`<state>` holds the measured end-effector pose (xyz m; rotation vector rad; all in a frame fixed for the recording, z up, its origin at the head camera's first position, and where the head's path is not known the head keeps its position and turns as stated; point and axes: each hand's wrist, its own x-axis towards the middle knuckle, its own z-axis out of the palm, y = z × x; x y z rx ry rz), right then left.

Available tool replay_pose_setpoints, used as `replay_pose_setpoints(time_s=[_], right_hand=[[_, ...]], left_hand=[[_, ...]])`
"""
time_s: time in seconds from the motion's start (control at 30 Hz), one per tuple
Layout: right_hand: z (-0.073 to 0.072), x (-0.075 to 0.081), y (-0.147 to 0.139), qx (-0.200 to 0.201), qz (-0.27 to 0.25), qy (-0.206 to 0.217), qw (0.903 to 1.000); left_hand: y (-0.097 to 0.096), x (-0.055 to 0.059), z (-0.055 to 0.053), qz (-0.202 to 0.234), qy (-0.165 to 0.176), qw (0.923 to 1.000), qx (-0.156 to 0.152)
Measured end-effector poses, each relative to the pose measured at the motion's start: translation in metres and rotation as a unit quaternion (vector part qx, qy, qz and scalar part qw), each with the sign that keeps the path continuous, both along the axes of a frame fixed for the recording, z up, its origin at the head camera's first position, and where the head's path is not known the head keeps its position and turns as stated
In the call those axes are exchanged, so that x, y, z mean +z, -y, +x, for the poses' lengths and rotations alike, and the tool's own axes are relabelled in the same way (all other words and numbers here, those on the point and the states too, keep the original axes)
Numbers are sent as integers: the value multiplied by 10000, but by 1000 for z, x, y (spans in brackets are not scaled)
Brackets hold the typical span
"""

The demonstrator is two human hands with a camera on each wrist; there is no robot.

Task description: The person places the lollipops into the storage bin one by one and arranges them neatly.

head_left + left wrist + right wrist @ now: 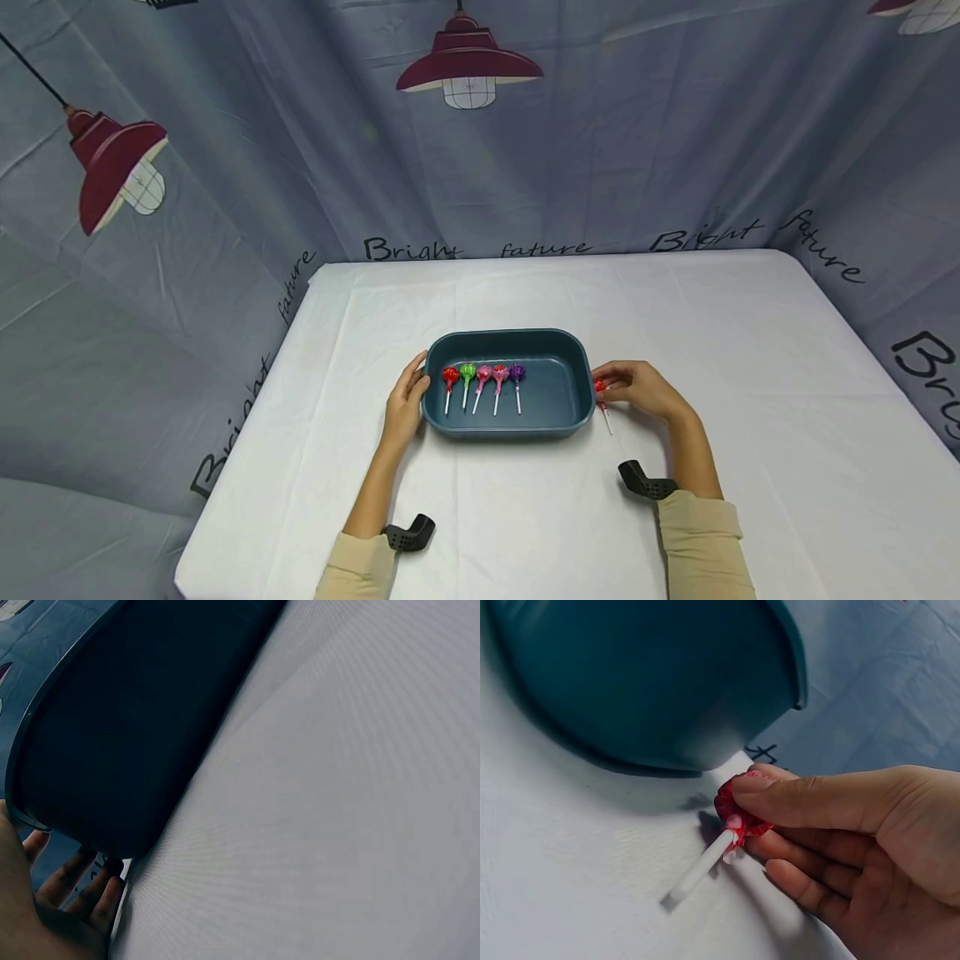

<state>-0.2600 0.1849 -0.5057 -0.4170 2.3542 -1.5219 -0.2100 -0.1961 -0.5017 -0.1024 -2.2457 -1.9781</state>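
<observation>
A dark teal tray (555,417) sits on the white table. Several wrapped lollipops lie side by side in its left part: a red lollipop (450,375), a green lollipop (467,372), two pink ones and a purple lollipop (517,373). My left hand (406,404) touches the tray's left end, its fingers spread along the outer wall and the thumb by the rim. Just outside the right end, my right hand (636,387) pinches another red lollipop (742,802) by its wrapped head. That lollipop's white stick (697,870) points down toward the cloth.
White cloth covers the table (480,508) around the tray. Behind and at the sides hangs a grey-blue curtain (600,167) printed with red lamps and lettering. Each wrist wears a black camera mount, such as the right mount (647,483).
</observation>
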Motion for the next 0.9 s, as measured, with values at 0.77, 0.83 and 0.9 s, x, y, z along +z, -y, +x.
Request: replay_pose_setpoints(time_s=[0.77,0.83,0.9], right_hand=[[1,44,5,-959,-1405,-261,9851],[0,51,10,-915,-1410,-354,9851],[0,58,17,-829,-1429,-454,9852]], left_hand=[[1,-4,-2,19,45,10000,28],[0,-1,0,56,53,10000,4],[0,-2,-1,57,60,10000,11]])
